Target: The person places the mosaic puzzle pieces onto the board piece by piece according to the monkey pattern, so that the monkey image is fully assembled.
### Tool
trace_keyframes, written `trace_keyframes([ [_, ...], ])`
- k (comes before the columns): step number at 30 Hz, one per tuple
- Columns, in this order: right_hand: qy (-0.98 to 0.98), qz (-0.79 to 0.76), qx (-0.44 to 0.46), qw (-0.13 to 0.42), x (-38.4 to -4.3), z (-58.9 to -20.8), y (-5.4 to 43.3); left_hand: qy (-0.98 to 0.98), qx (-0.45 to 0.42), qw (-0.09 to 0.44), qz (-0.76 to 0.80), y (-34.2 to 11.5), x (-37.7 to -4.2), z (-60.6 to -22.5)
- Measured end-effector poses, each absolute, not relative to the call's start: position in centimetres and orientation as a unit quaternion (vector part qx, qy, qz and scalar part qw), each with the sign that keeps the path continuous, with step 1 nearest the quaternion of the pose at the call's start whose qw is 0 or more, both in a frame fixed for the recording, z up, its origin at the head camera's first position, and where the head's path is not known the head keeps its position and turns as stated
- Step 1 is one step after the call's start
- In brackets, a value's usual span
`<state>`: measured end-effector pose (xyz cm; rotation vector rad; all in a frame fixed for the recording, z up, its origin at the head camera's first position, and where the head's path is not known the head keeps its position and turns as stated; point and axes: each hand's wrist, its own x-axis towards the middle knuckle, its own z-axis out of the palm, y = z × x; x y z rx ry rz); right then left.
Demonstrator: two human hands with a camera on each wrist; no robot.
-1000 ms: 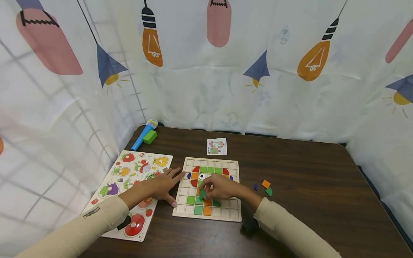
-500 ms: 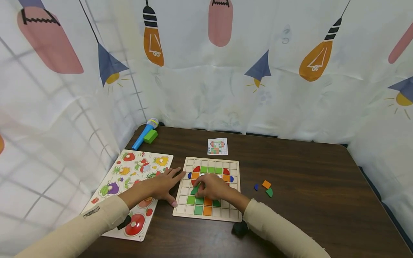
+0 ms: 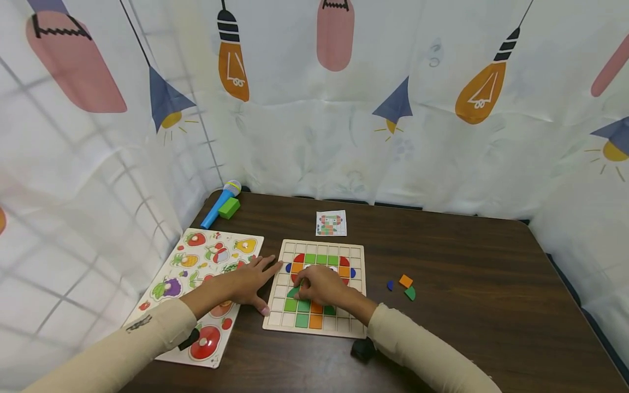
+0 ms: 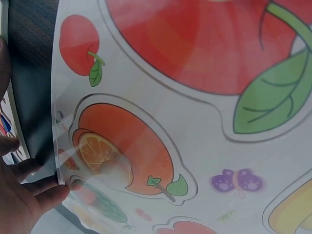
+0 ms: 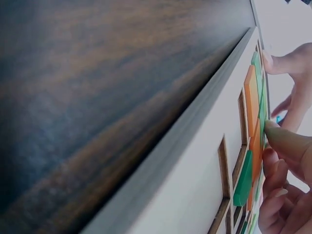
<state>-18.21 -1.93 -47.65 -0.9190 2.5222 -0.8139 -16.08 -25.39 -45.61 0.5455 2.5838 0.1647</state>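
Note:
A wooden grid board (image 3: 348,327) lies on the table, its cells partly filled with coloured tiles in red, green, orange and blue. My right hand (image 3: 321,285) is over the middle of the board and pinches a green quarter-circle tile (image 3: 292,292), held at the left part of the pattern, just above a light green square tile (image 3: 290,304). Its fingertips hide some tiles beneath. My left hand (image 3: 249,281) is spread out, with fingertips and thumb at the board's left edge. In the right wrist view, the right thumb (image 5: 287,144) presses close over the tiles.
A fruit puzzle board (image 3: 169,262) lies under the left forearm. Behind the grid board is a small pattern card (image 3: 331,223). Loose orange (image 3: 405,280), green (image 3: 410,293) and blue (image 3: 390,285) tiles lie to the right. A toy microphone (image 3: 219,205) and green block (image 3: 229,208) are back left.
My right hand has shifted left across the board with the green tile, from the middle of the pattern to its left side. The left hand has stayed put.

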Motion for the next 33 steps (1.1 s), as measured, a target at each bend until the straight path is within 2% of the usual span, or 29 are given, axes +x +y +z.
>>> trace_keyframes([
  [10, 0.886, -0.276, -0.338, 0.158, -18.2, -47.5, -1.7, 0.946, 0.199, 0.249, 0.065, -25.3, -16.1, -45.2],
  [16, 0.881, -0.286, -0.34, 0.16, -18.5, -47.4, 0.0, 0.945, 0.194, 0.254, 0.068, -25.2, -16.1, -45.1],
  [21, 0.871, -0.307, -0.351, 0.158, -19.1, -47.3, 3.1, 0.945, 0.192, 0.256, 0.065, -25.2, -16.0, -45.1],
  [33, 0.874, -0.321, -0.349, 0.107, -19.7, -47.6, 13.0, 0.947, 0.188, 0.253, 0.068, -25.1, -15.9, -45.1],
])
